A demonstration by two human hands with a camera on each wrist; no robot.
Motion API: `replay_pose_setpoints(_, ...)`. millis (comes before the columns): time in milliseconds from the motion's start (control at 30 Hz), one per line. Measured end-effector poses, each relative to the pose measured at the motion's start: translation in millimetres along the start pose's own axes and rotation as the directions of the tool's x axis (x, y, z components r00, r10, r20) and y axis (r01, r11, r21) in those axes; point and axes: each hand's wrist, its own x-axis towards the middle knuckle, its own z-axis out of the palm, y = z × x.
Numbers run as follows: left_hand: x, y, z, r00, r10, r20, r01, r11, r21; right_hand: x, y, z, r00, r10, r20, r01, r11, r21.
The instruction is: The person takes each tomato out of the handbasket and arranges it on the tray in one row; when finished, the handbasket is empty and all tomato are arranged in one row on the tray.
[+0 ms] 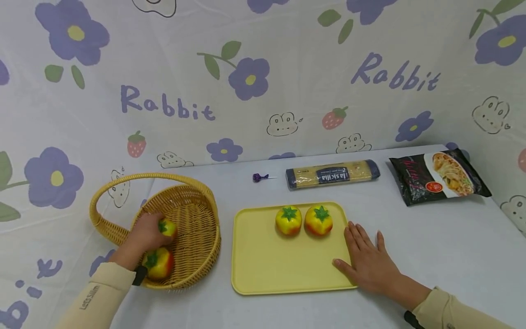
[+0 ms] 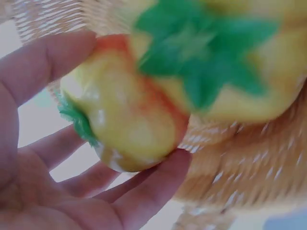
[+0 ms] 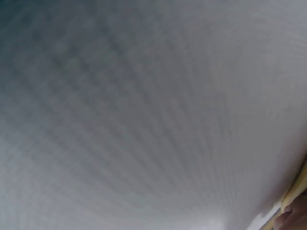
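Left hand [image 1: 146, 232], grip curled round yellow-red fruit [image 1: 170, 227] in left basket [image 1: 192, 230]; right hand [image 1: 371, 267] flat, empty, on right edge of tray [image 1: 283, 267].

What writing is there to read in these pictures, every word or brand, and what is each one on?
"Rabbit", twice, on the cloth behind the table.
"la sicilia" on the pasta pack; the smaller line beneath is too small to read.
"Let's Slim" on the left sleeve.
Black packet: its red script and badge are unclear.
Cloth, lower left: purple letters, cut off by the edge.
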Motion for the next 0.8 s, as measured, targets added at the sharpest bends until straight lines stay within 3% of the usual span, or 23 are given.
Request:
replay_pose_setpoints(233, -25.3, 27.7, -23.3, 0.999, 0.049, -0.023, -0.049, 0.999, -0.018, -0.7, -0.5, -1.9, 1.000, -0.007, -0.007, 0.007, 1.000, 0.006)
replay_pose_setpoints(467, -46.9, 72.6, -40.7, 0.987, 0.134, 0.085, -0.133, 0.991, -0.016, -2.9, -0.3, -3.3, 1.000, -0.001, -0.009, 0.001, 1.000, 0.012)
replay_pose_setpoints(633, -54.1, 113.6, -39.9, 0.971, 0.212, 0.113, -0.211, 0.977, -0.022, -3.2, 0.6, -4.5, 1.000, -0.002, -0.017, 0.002, 1.000, 0.013)
replay_pose_setpoints(800, -44.2, 150.9, -25.2, 0.963, 0.256, 0.088, -0.254, 0.967, -0.033, -1.2, 0.9, -2.6, 1.000, -0.005, 0.001, 0.005, 1.000, 0.015)
